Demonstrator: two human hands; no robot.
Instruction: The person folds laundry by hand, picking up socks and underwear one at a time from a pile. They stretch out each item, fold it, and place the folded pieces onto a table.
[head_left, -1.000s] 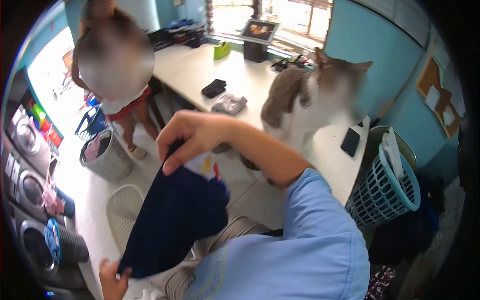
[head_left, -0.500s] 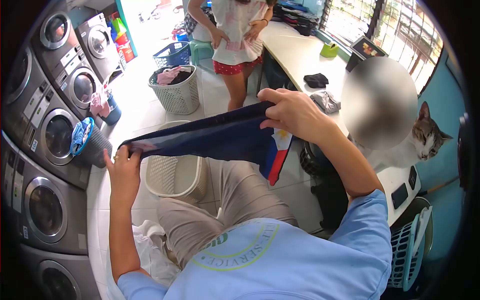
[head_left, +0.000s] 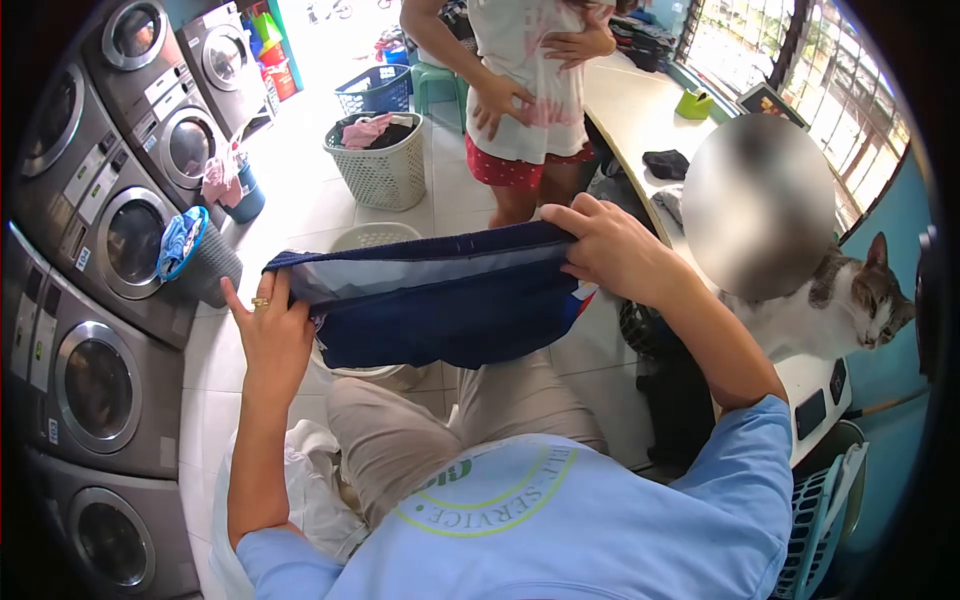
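A pair of navy blue shorts [head_left: 440, 325] hangs stretched sideways above my lap, the waistband opening facing me and its pale lining showing. My left hand [head_left: 268, 335], with a ring on one finger, grips one end of the waistband. At the opposite end, my right hand [head_left: 625, 250] pinches the band between thumb and fingers. A bit of red and white trim shows below my right hand. Behind and under the shorts stands a cream laundry basket [head_left: 375, 236], mostly hidden by the cloth.
Stacked washing machines [head_left: 95, 385] line the left side. A white basket of clothes [head_left: 378, 172] stands ahead, near a person [head_left: 525, 90]. On the right are a long table [head_left: 625, 115], a cat [head_left: 850, 300], a phone [head_left: 810, 412] and a blurred patch. A white bag [head_left: 300, 490] lies by my left leg.
The shorts have turned from a narrow, slanted strip to a wider, nearly level spread with the waistband opened. The flag-coloured patch is now mostly out of sight. The person ahead appears closer.
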